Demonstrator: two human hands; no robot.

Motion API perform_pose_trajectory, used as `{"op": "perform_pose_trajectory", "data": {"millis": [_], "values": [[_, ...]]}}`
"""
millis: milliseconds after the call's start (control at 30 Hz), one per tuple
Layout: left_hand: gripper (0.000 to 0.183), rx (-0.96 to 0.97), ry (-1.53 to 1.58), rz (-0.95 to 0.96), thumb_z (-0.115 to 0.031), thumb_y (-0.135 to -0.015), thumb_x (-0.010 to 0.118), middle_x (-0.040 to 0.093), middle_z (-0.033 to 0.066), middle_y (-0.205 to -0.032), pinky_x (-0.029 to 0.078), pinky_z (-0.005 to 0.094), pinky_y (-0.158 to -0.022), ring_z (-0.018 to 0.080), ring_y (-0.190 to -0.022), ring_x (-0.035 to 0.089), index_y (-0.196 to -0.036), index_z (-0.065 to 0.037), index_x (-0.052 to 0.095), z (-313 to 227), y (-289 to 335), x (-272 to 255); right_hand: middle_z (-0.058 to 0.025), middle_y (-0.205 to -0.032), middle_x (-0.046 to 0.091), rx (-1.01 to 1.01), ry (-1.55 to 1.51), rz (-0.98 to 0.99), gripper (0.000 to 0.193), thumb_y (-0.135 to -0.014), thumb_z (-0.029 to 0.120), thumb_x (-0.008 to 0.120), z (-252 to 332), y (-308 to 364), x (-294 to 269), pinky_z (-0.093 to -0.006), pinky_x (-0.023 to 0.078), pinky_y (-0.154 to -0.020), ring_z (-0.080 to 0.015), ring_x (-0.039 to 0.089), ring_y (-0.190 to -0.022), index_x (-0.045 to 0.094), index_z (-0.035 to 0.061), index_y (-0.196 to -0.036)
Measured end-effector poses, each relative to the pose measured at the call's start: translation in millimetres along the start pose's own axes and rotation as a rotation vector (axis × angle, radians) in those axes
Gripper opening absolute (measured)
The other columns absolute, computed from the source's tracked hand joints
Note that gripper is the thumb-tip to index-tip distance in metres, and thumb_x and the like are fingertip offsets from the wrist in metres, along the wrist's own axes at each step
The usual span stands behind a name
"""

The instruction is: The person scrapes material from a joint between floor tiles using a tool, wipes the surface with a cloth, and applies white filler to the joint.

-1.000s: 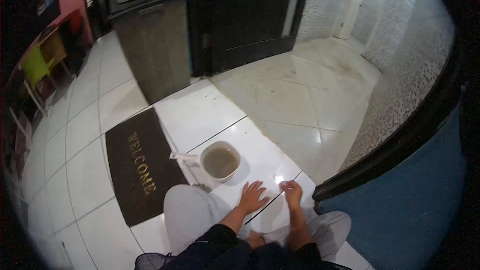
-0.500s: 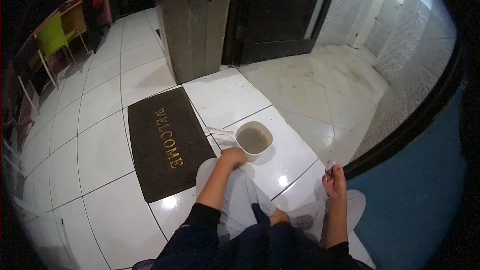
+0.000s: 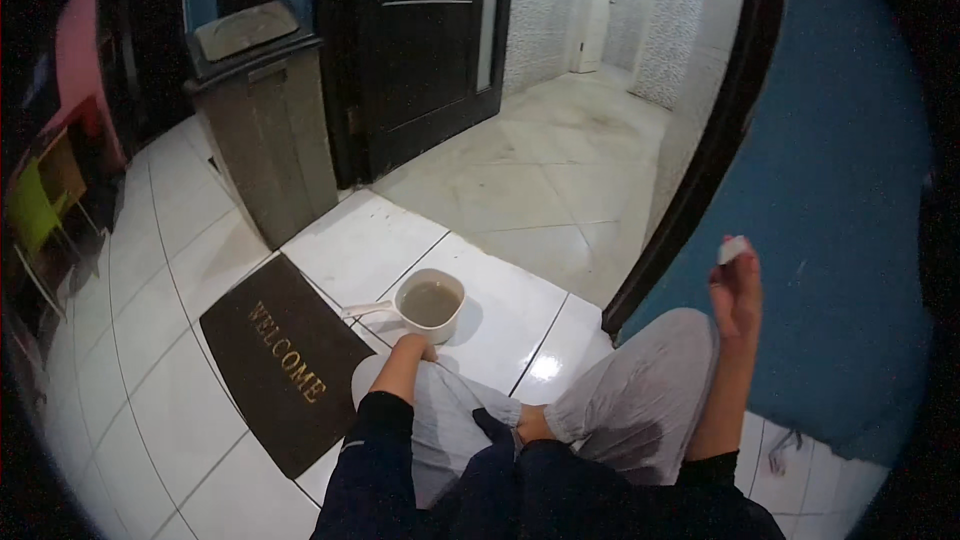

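My right hand (image 3: 737, 295) is raised in front of the blue wall (image 3: 830, 190), its fingers closed on a small white piece (image 3: 733, 249) whose kind I cannot make out. Whether that piece touches the wall does not show clearly. My left hand (image 3: 413, 349) rests at my left knee, just on the near side of a cream-white water dipper (image 3: 408, 323); its fingers are mostly hidden. Upright on the white tiles, the dipper holds cloudy greyish water (image 3: 431, 304), and its handle points left toward the mat.
A dark doormat (image 3: 285, 370) with gold lettering lies to the left. Beyond stands a tall grey bin (image 3: 275, 140), beside an open dark door (image 3: 430, 40). A black door frame (image 3: 700, 155) separates the doorway from the blue wall. A green chair (image 3: 38, 205) is far left.
My view has turned to the right, so more of the blue wall shows. My right hand has risen from beside my right knee with the white piece. The dipper stays on the tiles.
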State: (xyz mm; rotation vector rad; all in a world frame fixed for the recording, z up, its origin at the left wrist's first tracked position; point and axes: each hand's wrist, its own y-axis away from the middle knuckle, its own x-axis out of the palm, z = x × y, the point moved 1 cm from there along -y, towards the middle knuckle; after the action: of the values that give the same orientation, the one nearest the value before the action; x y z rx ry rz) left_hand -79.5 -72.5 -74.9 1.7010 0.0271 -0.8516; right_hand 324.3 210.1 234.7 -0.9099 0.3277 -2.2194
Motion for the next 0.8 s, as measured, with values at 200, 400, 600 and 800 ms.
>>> {"op": "perform_pose_trajectory", "data": {"millis": [200, 400, 600, 800], "values": [[0.064, 0.371, -0.026, -0.063, -0.055, -0.089, 0.035, 0.059, 0.0185, -0.117, 0.041, 0.0395, -0.091, 0.0321, -0.108, 0.054, -0.111, -0.001, 0.061, -28.9, 62.0, -3.7, -0.0081, -0.121, 0.054, -0.21, 0.159, -0.292, 0.037, -0.089, 0.02, 0.06, 74.8, 43.8, -119.5, -0.0284, 0.047, -0.077, -0.0146, 0.054, -0.094, 0.049, 0.0081, -0.123], [0.056, 0.6, -0.083, -0.165, -0.047, -0.094, 0.035, 0.062, 0.0179, -0.097, 0.043, 0.0377, -0.085, 0.0284, -0.09, 0.057, -0.093, 0.0, 0.066, -115.8, 124.0, -26.1, -0.008, -0.114, 0.056, -0.246, 0.03, -0.444, 0.039, -0.09, 0.019, 0.059, 96.6, 117.0, -240.5, -0.0273, 0.05, -0.072, -0.0142, 0.056, -0.085, 0.047, 0.0064, -0.125], [0.038, 0.911, 0.066, -0.702, -0.038, -0.091, 0.046, 0.054, 0.0235, -0.105, 0.042, 0.0414, -0.088, 0.0357, -0.098, 0.051, -0.089, -0.006, 0.066, -149.3, 172.3, -58.4, -0.0054, -0.098, 0.059, -0.293, 0.04, -0.611, 0.034, -0.089, 0.021, 0.06, 99.2, 158.7, -298.3, -0.0253, 0.052, -0.064, -0.0116, 0.055, -0.074, 0.052, 0.0063, -0.118], [0.033, 0.802, 0.122, -0.901, -0.035, -0.089, 0.053, 0.043, 0.0242, -0.123, 0.041, 0.0384, -0.094, 0.0369, -0.11, 0.05, -0.107, -0.009, 0.064, -172.0, 218.1, -100.6, -0.0044, -0.083, 0.06, -0.313, -0.006, -0.81, 0.028, -0.091, 0.024, 0.058, 75.2, 166.8, -315.7, -0.0183, 0.049, -0.052, -0.0099, 0.056, -0.062, 0.055, 0.0049, -0.111]]}}
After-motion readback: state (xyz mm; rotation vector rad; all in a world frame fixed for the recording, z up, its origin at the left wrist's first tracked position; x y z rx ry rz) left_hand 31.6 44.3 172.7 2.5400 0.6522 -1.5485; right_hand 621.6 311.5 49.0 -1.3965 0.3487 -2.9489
